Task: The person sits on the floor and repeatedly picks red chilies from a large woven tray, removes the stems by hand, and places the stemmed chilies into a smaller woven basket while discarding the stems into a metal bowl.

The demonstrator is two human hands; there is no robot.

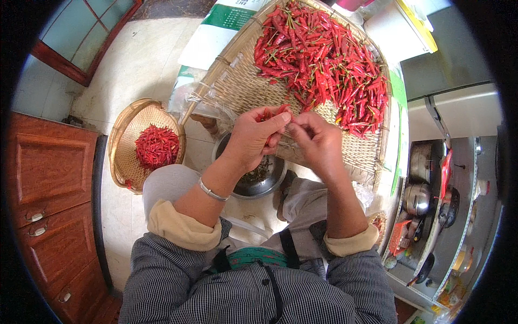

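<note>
My left hand is closed around several red chili peppers, whose ends show between thumb and fingers. Close against it, my right hand pinches at the tip of a chili; the fingers partly hide what lies between them. Both hands are over the near edge of a large woven bamboo tray, which holds a big heap of red chilies with green stems. Below the hands, partly hidden by them, a metal basin on the floor holds dark green bits.
A round woven basket with red chilies sits at the left on the tiled floor. Wooden cabinets line the far left. A white bucket with a yellow rim is beyond the tray. Shelves with metal pots stand at the right.
</note>
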